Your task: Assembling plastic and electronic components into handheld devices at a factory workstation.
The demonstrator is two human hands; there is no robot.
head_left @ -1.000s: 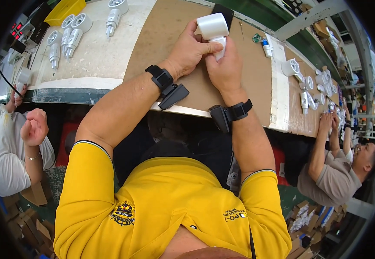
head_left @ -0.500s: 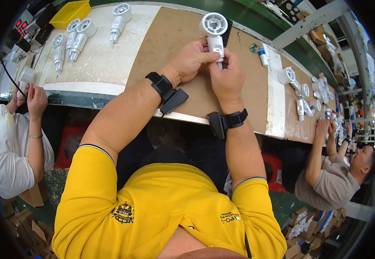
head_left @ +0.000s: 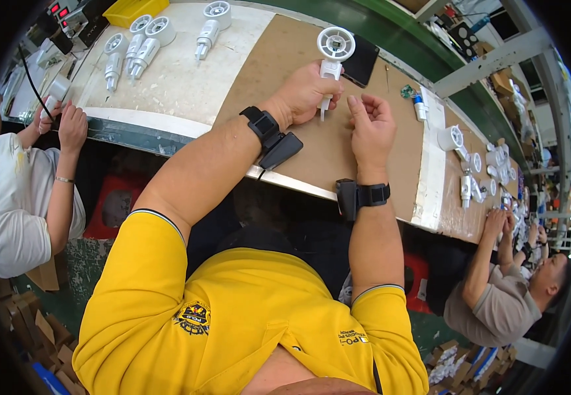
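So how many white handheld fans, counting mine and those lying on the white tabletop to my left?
5: one fan in your left hand; on the white tabletop, a fan nearest the brown sheet, two fans side by side, and another fan farther left. None seems hidden.

Head view, one, fisheye: looking steeply down from our head, at close range, past our yellow shirt (head_left: 252, 303) to our left hand (head_left: 300, 94), right hand (head_left: 372, 133) and workbench (head_left: 180, 85).

White fan units (head_left: 145, 54) on workbench (head_left: 180, 76)
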